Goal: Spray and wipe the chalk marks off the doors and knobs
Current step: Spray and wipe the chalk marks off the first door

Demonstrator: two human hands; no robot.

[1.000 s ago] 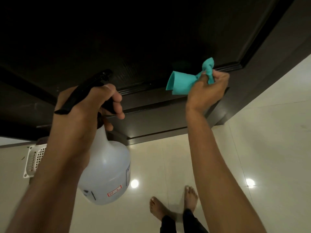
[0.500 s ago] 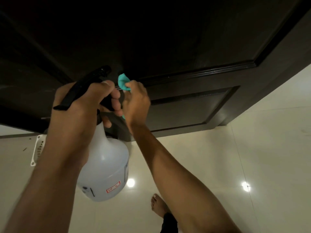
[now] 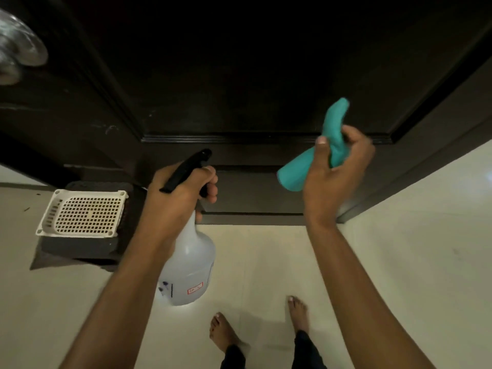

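Observation:
A dark brown panelled door (image 3: 239, 75) fills the upper half of the view. Its silver knob (image 3: 16, 49) shows at the far left edge. Faint pale marks (image 3: 106, 127) sit on the door's left stile. My left hand (image 3: 178, 198) grips the black trigger head of a translucent white spray bottle (image 3: 189, 265), held low before the door's bottom panel. My right hand (image 3: 335, 177) holds a bunched teal cloth (image 3: 319, 153) just in front of the door's lower moulding, a little off the surface.
A white perforated plastic basket (image 3: 82, 213) lies on a dark mat (image 3: 77, 249) by the door's lower left. Glossy cream floor tiles (image 3: 412, 249) spread below and to the right. My bare feet (image 3: 266, 323) stand on the tiles.
My right hand swung the teal cloth from beside the sprayer back to the right along the moulding. The view tilted down and the knob and basket came into sight.

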